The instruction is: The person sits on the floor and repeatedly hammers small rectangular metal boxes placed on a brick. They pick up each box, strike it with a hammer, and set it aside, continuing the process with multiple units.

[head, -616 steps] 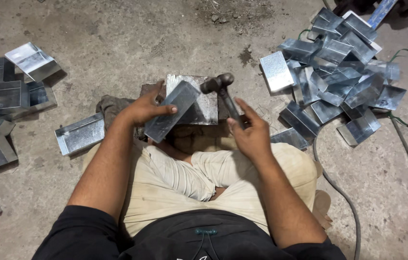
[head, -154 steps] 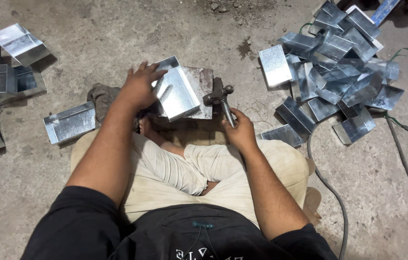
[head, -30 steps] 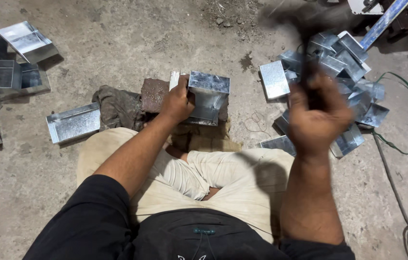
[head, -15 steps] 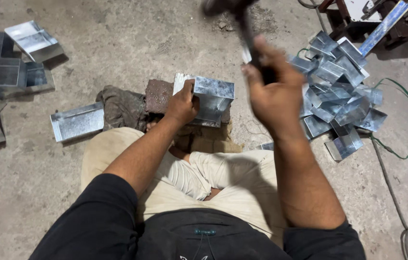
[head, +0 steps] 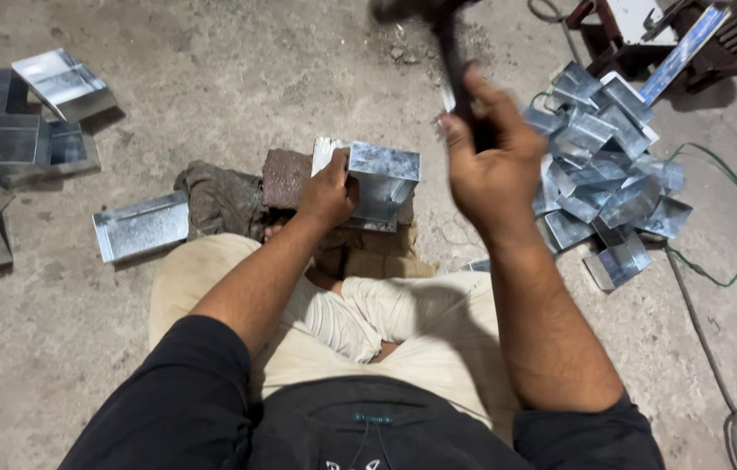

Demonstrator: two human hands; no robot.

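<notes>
Gripping folded galvanized sheet piece | left hand | right hand raising hammer

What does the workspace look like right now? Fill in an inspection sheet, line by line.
Surface: bare, dusty concrete floor, cracked near the work spot.
Job's things: bent metal sheet piece resting on a brick block; hammer raised, blurred.
Clutter: heap of folded metal pieces at right; flat and folded sheets at left; one channel piece beside a dark rag.
Hands: left hand grips the sheet piece; right hand grips the hammer handle.
Cables: green cable and grey cable at right.
Surroundings: dark metal frame at top right.
</notes>
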